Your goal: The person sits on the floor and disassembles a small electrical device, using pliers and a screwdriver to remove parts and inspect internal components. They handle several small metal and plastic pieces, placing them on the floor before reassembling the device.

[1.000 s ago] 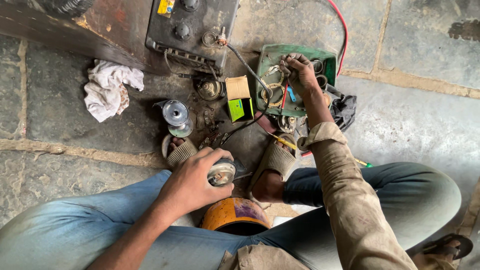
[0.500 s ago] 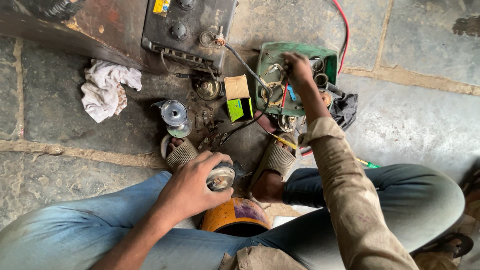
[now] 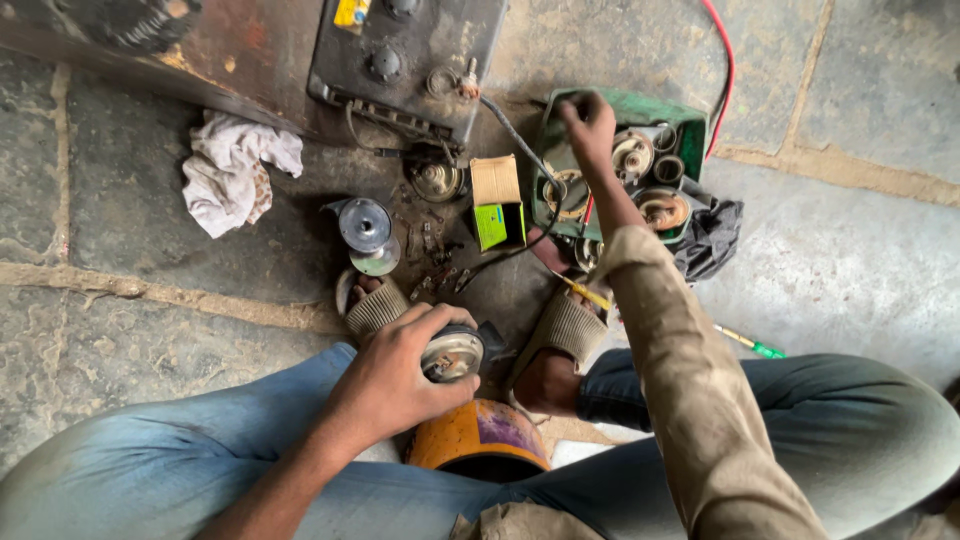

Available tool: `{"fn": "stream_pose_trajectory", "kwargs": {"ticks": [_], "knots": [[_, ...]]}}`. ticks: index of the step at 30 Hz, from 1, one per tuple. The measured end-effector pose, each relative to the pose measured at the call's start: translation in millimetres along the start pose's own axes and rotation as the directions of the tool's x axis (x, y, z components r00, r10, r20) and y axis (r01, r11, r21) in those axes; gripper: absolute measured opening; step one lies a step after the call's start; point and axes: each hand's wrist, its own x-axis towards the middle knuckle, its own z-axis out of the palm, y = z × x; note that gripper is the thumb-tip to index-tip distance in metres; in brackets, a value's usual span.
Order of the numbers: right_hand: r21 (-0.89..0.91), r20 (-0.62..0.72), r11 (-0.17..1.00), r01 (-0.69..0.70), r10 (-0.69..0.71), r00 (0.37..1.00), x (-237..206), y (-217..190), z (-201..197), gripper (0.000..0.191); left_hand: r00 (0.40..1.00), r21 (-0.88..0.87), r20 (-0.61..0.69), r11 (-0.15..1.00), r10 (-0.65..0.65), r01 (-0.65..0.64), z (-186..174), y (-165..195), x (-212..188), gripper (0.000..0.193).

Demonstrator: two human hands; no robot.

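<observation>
Sitting cross-legged on the stone floor [image 3: 150, 330], I gripped a round metal part [image 3: 452, 354] in my left hand [image 3: 400, 375], my fingers [image 3: 445, 318] curled over its top and clamped on it, just above an orange can [image 3: 478, 440] wedged between my legs. My right hand [image 3: 588, 125] reached well ahead into a green tray [image 3: 690, 115]; its fingers were bent down among the parts there, and I could not tell whether they had closed on anything. Round metal pieces [image 3: 645, 180] lay in that tray, and a black rag [image 3: 710, 240] was bunched against its right side. A small box [image 3: 498, 203], tan on top and green below, stood just left of the tray. Further left, a shiny spool-shaped part [image 3: 365, 232] stood upright on the floor, with small scraps scattered near it. A white cloth [image 3: 235, 175] lay crumpled beside a dark battery-like case [image 3: 410, 50], from which a black cable [image 3: 520, 140] ran toward the tray. A red wire [image 3: 725, 70] curved past the tray's far corner. A screwdriver [image 3: 755, 347] with a green handle lay beside my right knee.
</observation>
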Motion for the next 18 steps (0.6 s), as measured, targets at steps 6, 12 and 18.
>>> {"fn": "stream_pose_trajectory", "kwargs": {"ticks": [6, 12, 18], "knots": [[0.178, 0.094, 0.982, -0.057, 0.041, 0.995, 1.1, 2.6, -0.5, 0.017, 0.994, -0.198, -0.105, 0.979, 0.032, -0.052, 2.8, -9.7, 4.3, 0.051], [-0.438, 0.139, 0.781, 0.446, -0.431, 0.892, -6.2, -2.9, 4.9, 0.021, 0.993, -0.413, -0.108, 0.911, -0.052, 0.003, 0.0, -18.6, 11.9, 0.052], [0.066, -0.114, 0.998, -0.01, 0.018, 0.993, -17.6, -9.5, 3.8, 0.013, 0.967, -0.444, -0.25, 0.882, 0.048, -0.159, 2.8, -28.2, 13.0, 0.048]]}}
